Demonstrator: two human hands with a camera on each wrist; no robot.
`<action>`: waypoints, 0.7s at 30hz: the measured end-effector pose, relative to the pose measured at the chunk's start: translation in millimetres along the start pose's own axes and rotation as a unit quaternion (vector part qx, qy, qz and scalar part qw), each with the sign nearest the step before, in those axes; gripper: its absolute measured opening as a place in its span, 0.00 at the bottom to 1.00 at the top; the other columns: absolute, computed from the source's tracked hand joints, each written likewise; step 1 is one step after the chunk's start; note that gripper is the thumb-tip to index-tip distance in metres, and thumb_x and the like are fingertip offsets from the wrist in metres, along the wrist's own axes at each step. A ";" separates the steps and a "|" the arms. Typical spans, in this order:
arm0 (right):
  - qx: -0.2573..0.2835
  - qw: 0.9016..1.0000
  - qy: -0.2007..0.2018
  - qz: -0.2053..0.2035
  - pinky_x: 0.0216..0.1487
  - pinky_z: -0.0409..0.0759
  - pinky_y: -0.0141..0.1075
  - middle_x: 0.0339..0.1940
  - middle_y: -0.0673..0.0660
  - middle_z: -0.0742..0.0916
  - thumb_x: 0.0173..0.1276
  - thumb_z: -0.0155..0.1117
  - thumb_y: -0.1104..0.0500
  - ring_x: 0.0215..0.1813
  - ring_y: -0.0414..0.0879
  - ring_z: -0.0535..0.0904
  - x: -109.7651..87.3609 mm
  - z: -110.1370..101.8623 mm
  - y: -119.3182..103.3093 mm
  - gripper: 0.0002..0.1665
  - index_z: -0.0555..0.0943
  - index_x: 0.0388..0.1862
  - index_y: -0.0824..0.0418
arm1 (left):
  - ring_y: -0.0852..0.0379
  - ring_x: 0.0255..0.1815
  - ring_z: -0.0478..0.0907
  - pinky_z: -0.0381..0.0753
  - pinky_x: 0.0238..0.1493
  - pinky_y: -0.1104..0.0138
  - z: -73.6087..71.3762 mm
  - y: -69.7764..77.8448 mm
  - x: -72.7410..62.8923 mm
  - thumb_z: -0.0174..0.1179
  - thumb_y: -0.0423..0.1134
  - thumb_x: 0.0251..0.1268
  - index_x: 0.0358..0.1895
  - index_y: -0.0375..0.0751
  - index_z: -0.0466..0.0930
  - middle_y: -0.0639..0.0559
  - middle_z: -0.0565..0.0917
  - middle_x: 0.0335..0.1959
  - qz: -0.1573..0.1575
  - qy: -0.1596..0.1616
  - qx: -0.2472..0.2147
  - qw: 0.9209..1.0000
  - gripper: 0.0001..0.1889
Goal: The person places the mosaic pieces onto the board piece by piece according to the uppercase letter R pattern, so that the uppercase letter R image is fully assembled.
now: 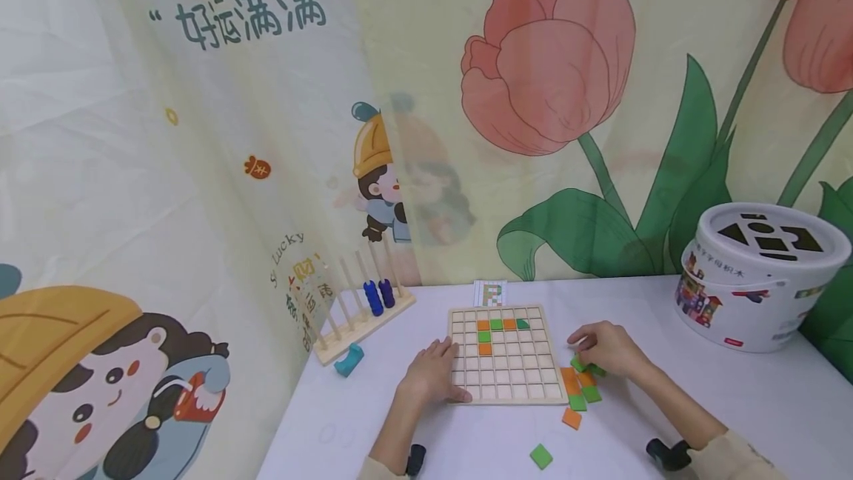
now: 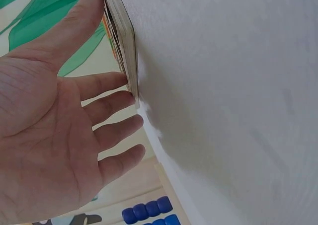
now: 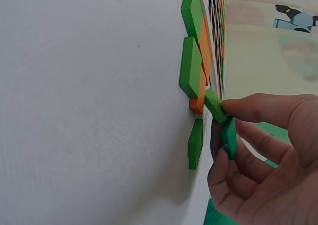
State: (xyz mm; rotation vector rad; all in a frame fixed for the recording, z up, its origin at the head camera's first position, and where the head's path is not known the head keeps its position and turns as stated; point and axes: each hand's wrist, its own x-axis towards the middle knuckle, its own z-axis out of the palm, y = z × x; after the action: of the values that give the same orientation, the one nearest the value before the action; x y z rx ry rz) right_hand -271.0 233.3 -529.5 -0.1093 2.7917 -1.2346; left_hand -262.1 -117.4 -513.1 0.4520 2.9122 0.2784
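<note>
A wooden grid board (image 1: pixel 506 374) lies on the table with orange and green tiles (image 1: pixel 485 336) set along an upper row and down one column. My left hand (image 1: pixel 430 372) rests at the board's left edge, fingers extended, thumb at the near corner; in the left wrist view the fingertips (image 2: pixel 126 98) meet its side. Right of the board, my right hand (image 1: pixel 609 348) is over a small cluster of loose tiles (image 1: pixel 577 401). In the right wrist view its fingers pinch a light green tile (image 3: pixel 214 105), and a darker green piece (image 3: pixel 228 137) is held against the lower fingers.
A peg rack (image 1: pixel 363 323) with blue beads stands at the back left, a teal curved piece (image 1: pixel 349 360) before it. A small pattern card (image 1: pixel 490 293) lies behind the board. One green tile (image 1: pixel 541 456) lies near the front. A white bucket (image 1: pixel 753 280) stands at the right.
</note>
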 end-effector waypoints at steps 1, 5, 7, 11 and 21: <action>0.000 1.000 0.001 -0.004 0.32 0.85 0.37 0.31 0.53 0.87 0.62 0.71 0.69 0.32 0.46 0.81 0.8 -0.6 0.0 0.13 0.88 0.47 0.65 | 0.41 0.81 0.62 0.64 0.79 0.47 -0.2 0.2 0.1 0.81 0.58 0.48 0.77 0.38 0.69 0.42 0.68 0.80 0.000 0.001 -0.001 1.000 0.53; 0.000 1.000 0.011 -0.022 0.32 0.84 0.36 0.31 0.52 0.87 0.63 0.72 0.68 0.33 0.46 0.80 4.9 -2.9 -0.6 0.14 0.88 0.49 0.65 | 0.41 0.81 0.62 0.64 0.79 0.47 -0.6 0.6 0.4 0.81 0.58 0.48 0.76 0.38 0.69 0.42 0.68 0.80 -0.002 0.000 0.000 1.000 0.53; -0.001 0.999 0.021 -0.035 0.32 0.83 0.35 0.31 0.51 0.86 0.63 0.72 0.67 0.34 0.46 0.80 7.1 -3.9 -2.0 0.15 0.88 0.50 0.65 | 0.41 0.81 0.62 0.64 0.79 0.47 0.2 0.1 0.8 0.81 0.58 0.48 0.76 0.38 0.69 0.42 0.68 0.79 -0.003 0.000 0.002 1.000 0.53; 0.013 0.998 0.038 -0.053 0.32 0.82 0.35 0.32 0.51 0.87 0.64 0.73 0.66 0.35 0.46 0.82 9.4 -3.5 -9.2 0.16 0.87 0.51 0.66 | 0.41 0.81 0.62 0.65 0.79 0.47 1.2 -1.2 0.9 0.82 0.59 0.47 0.76 0.39 0.70 0.42 0.68 0.79 -0.008 0.002 0.007 1.000 0.53; 0.073 0.996 0.039 -0.036 0.35 0.86 0.36 0.32 0.52 0.87 0.62 0.76 0.65 0.36 0.47 0.82 19.4 10.8 -19.8 0.18 0.87 0.51 0.66 | 0.42 0.81 0.62 0.64 0.79 0.48 -0.2 1.1 1.9 0.82 0.57 0.47 0.76 0.39 0.70 0.43 0.68 0.79 -0.008 0.001 0.002 1.000 0.53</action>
State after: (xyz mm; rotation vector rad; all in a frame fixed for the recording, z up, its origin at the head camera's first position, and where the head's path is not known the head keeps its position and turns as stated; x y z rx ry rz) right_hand -288.4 210.1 -523.0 -0.1568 2.7722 -1.4869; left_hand -263.6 -115.8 -512.9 0.4288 2.9164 0.2714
